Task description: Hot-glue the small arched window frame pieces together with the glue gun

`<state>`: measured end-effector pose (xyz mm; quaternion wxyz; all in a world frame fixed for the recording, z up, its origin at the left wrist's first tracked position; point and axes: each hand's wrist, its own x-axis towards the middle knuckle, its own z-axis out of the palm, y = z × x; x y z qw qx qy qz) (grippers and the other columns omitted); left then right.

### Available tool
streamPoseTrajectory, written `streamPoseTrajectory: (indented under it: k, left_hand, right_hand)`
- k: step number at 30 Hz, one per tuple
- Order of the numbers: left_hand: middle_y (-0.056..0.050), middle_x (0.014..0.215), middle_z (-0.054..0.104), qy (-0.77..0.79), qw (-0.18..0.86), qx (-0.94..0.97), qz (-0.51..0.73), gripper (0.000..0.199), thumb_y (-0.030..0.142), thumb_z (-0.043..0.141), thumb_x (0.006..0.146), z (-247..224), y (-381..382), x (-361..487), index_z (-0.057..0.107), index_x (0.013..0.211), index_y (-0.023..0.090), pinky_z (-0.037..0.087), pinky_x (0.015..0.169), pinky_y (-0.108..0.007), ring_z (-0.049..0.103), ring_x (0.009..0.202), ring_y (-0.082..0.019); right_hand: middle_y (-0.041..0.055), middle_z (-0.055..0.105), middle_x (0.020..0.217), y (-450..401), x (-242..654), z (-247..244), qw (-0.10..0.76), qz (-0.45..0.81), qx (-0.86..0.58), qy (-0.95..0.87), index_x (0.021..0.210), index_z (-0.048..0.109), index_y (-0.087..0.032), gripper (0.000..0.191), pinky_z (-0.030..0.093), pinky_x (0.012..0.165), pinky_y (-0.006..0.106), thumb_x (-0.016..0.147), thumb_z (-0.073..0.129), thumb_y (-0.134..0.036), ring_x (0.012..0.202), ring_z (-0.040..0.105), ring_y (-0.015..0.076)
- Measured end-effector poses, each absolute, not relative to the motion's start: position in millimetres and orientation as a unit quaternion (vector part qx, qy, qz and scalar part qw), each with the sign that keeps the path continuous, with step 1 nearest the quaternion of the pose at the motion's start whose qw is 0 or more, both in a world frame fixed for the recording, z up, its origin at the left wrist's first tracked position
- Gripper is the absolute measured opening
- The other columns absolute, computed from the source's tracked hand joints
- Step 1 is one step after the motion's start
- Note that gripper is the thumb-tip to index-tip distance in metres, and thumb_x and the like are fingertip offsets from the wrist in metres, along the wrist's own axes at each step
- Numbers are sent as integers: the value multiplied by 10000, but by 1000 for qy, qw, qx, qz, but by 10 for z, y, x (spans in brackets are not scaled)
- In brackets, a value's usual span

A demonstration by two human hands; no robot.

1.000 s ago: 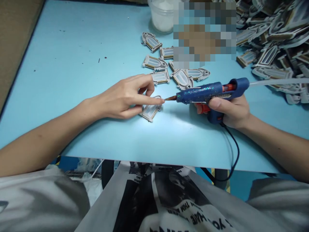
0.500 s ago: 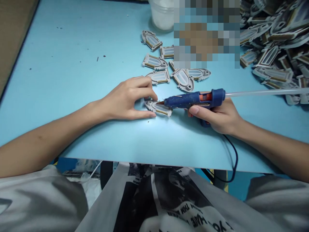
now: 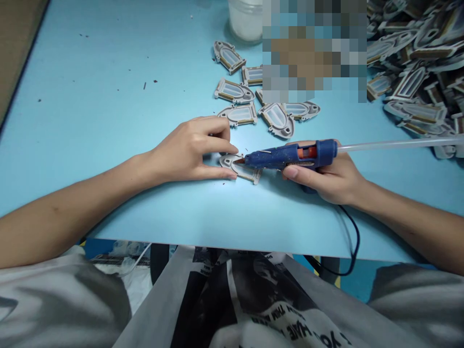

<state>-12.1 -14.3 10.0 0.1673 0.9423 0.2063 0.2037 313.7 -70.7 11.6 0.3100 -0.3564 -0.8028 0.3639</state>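
Observation:
My left hand (image 3: 201, 150) pinches a small arched window-shaped piece (image 3: 250, 172) between thumb and fingers, holding it by its pointed end on the blue table (image 3: 174, 208). My right hand (image 3: 331, 179) is wrapped round a blue glue gun (image 3: 286, 155), whose tip is over the piece, close to my left fingertips. A clear glue stick (image 3: 380, 144) sticks out of the gun's back end toward the right. Whether the tip touches the piece I cannot tell.
Several similar pieces (image 3: 239, 115) lie beyond my hands. A large heap of them (image 3: 416, 111) fills the back right. A clear plastic tub (image 3: 246, 21) stands at the back, beside a blurred area. The gun's black cord (image 3: 358, 237) hangs over the front edge.
The piece has turned slightly, its flat end now nearer me. The glue gun's tip has shifted slightly left and down over it. The view has shifted a little.

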Motion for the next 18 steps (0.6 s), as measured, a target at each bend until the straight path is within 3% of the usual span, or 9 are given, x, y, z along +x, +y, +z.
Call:
streamPoseTrajectory:
  k: [3, 9, 14, 18]
  left_hand:
    - [-106, 982, 754, 185, 151, 947, 216, 505, 674, 667, 1068, 95, -148, -120, 850, 1182, 217, 540, 774, -344, 698, 863, -197]
    - [-96, 980, 760, 199, 161, 947, 193, 511, 697, 645, 1068, 111, -153, -106, 850, 1191, 245, 548, 811, -356, 706, 878, -210]
    - [-105, 976, 759, 195, 155, 949, 196, 522, 688, 630, 1077, 111, -155, -110, 847, 1178, 224, 536, 804, -345, 691, 869, -201]
    - [-103, 958, 756, 186, 142, 953, 194, 537, 687, 603, 1087, 121, -156, -116, 849, 1160, 216, 531, 794, -338, 686, 852, -192]
  right_hand:
    - [-41, 530, 610, -722, 3134, 142, 297, 345, -368, -811, 776, 649, -202, 333, 333, 528, 293, 1063, 739, -345, 516, 441, 101]
    - [-53, 434, 539, -744, 3146, 183, 279, 309, -386, -823, 686, 545, -202, 462, 275, 458, 276, 1071, 709, -399, 468, 386, 95]
    - [-43, 527, 590, -749, 3151, 178, 270, 282, -382, -837, 795, 689, -186, 351, 334, 490, 269, 1072, 709, -401, 502, 447, 102]
    - [-37, 526, 583, -741, 3137, 166, 271, 326, -397, -814, 739, 663, -183, 402, 337, 506, 272, 1047, 739, -430, 498, 422, 97]
